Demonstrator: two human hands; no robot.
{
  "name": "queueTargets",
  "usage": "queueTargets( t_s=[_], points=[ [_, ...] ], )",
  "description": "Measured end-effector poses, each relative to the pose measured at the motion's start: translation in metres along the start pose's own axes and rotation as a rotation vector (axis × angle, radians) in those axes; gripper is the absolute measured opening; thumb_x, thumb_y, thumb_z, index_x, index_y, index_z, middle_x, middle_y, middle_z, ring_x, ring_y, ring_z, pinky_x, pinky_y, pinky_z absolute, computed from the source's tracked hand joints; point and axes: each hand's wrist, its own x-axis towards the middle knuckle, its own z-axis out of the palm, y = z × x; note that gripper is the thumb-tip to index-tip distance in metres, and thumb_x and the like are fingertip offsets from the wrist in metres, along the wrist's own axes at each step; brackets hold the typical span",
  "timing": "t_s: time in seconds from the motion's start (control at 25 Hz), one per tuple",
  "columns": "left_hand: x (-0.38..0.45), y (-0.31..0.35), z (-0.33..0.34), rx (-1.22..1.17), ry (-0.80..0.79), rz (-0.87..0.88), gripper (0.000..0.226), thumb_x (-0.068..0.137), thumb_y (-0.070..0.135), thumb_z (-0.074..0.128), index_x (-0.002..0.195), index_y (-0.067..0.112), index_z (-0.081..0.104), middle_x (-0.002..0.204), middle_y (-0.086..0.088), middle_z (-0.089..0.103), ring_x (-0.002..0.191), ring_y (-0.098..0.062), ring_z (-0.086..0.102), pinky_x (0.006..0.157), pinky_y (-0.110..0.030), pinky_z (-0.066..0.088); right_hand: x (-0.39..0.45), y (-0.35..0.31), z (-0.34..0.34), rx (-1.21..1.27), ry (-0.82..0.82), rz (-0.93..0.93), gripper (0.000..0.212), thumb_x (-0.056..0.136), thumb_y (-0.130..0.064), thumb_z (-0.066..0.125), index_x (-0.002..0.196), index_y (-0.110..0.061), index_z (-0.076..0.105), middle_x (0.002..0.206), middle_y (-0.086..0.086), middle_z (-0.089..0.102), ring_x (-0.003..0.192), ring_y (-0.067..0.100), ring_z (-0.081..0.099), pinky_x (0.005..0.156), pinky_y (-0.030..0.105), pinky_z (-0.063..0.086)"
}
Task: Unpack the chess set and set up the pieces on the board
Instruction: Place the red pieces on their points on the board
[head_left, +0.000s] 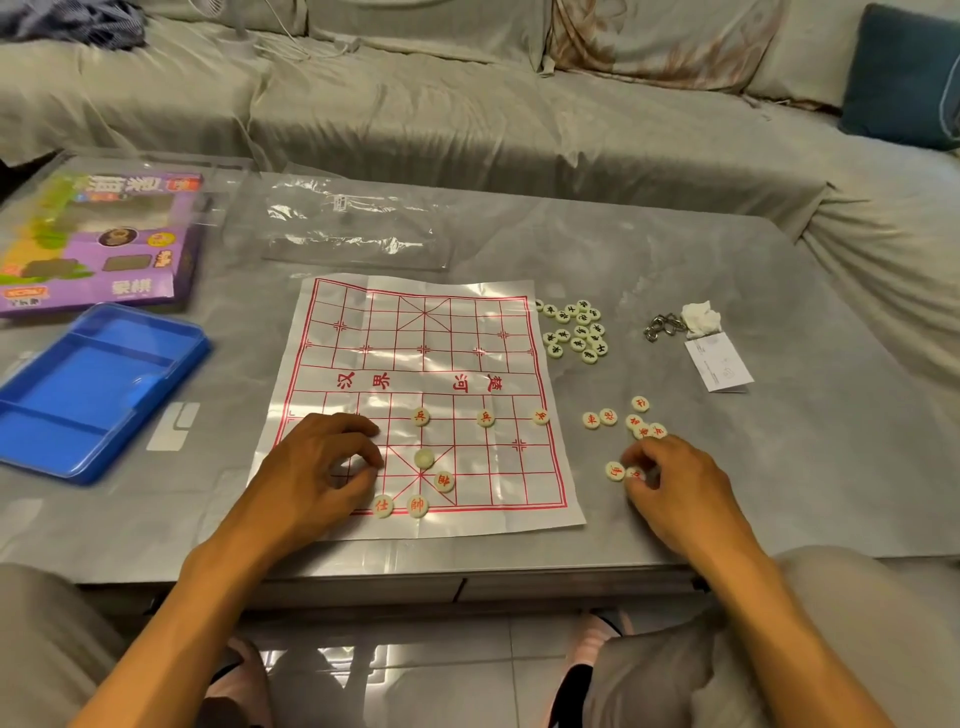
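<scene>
at the far left corner of the tabletop we see the purple game box, and just nearer along the left edge the blue plastic tray, lying open. beyond the board, toward the far edge, lies a clear plastic bag.

the paper board sits flat in the middle, its near edge close to the tabletop's near edge. our left hand rests on the board's near left corner with fingers curled; whether they pinch a piece we cannot tell. on the board's near half stand three red soldier pieces in a row, a blank-faced piece (turned face down, or so it looks), and three more red pieces by the near edge.

right of the board's far right corner lies a heap of black-lettered pieces. nearer us, a loose cluster of red-lettered pieces lies off the board. our right hand rests beside them, fingertips pinching one red piece, with another piece touching it.

toward the right edge lie metal rings, a crumpled tissue and a folded paper.
</scene>
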Motion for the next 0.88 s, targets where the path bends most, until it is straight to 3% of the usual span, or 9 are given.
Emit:
queueTargets(
  t_s=[0.2, 0.32, 0.4, 0.48, 0.56, 0.68, 0.88],
  points=[
    [0.0, 0.005, -0.003, -0.004, -0.002, -0.016, 0.005, 0.086, 0.035, 0.065, 0.091, 0.036, 0.066, 0.125, 0.018, 0.055, 0.113, 0.003, 0.037, 0.088, -0.018, 0.034, 0.005, -0.008, -0.001, 0.107, 0.102, -0.026, 0.011, 0.083, -0.015, 0.07, 0.093, -0.019, 0.067, 0.096, -0.001, 0.065, 0.078, 0.011, 0.056, 0.07, 0.019, 0.042],
    [0.002, 0.009, -0.002, 0.001, 0.035, -0.021, 0.008, 0.086, 0.037, 0.063, 0.092, 0.033, 0.067, 0.122, 0.014, 0.058, 0.109, 0.001, 0.04, 0.089, -0.019, 0.035, 0.008, -0.04, 0.003, 0.178, 0.162, -0.178, 0.012, 0.083, -0.012, 0.07, 0.094, -0.018, 0.067, 0.096, -0.005, 0.064, 0.076, 0.006, 0.055, 0.065, 0.008, 0.038],
    [0.005, 0.015, 0.0, 0.003, 0.079, -0.02, 0.022, 0.084, 0.046, 0.057, 0.095, 0.03, 0.068, 0.117, 0.011, 0.062, 0.104, -0.001, 0.045, 0.089, -0.021, 0.038, 0.01, -0.071, 0.012, 0.25, 0.113, -0.288, 0.017, 0.085, -0.016, 0.069, 0.101, -0.02, 0.067, 0.099, -0.009, 0.062, 0.077, 0.003, 0.056, 0.066, 0.004, 0.041],
    [0.01, 0.024, 0.001, 0.023, 0.094, 0.008, 0.035, 0.081, 0.052, 0.052, 0.099, 0.028, 0.07, 0.114, 0.009, 0.064, 0.102, -0.007, 0.05, 0.089, -0.027, 0.041, 0.007, -0.089, 0.024, 0.267, 0.025, -0.348, 0.02, 0.087, -0.022, 0.067, 0.107, -0.022, 0.065, 0.105, -0.009, 0.063, 0.088, 0.004, 0.057, 0.077, 0.01, 0.045],
    [0.017, 0.035, 0.003, 0.027, 0.057, 0.043, 0.04, 0.081, 0.054, 0.05, 0.103, 0.028, 0.071, 0.114, 0.009, 0.065, 0.1, -0.009, 0.051, 0.087, -0.03, 0.042, 0.002, -0.082, 0.028, 0.209, 0.05, -0.324, 0.021, 0.089, -0.025, 0.063, 0.11, -0.022, 0.065, 0.111, -0.007, 0.063, 0.099, 0.009, 0.056, 0.083, 0.02, 0.047],
    [0.025, 0.043, 0.009, 0.01, -0.039, 0.088, 0.037, 0.082, 0.053, 0.052, 0.107, 0.03, 0.069, 0.114, 0.011, 0.063, 0.095, -0.005, 0.049, 0.078, -0.021, 0.037, -0.004, -0.041, 0.017, 0.132, 0.164, -0.15, 0.019, 0.09, -0.022, 0.062, 0.109, -0.021, 0.065, 0.109, -0.004, 0.062, 0.097, 0.012, 0.055, 0.077, 0.022, 0.044],
    [0.029, 0.051, 0.015, -0.031, -0.054, 0.039, 0.022, 0.089, 0.038, 0.06, 0.105, 0.027, 0.07, 0.105, 0.012, 0.064, 0.089, -0.009, 0.058, 0.069, -0.006, 0.035, 0.001, -0.015, 0.014, 0.088, 0.061, -0.1, 0.014, 0.088, -0.025, 0.065, 0.102, -0.025, 0.064, 0.102, -0.005, 0.061, 0.086, 0.009, 0.054, 0.074, 0.022, 0.045]
  ],
)
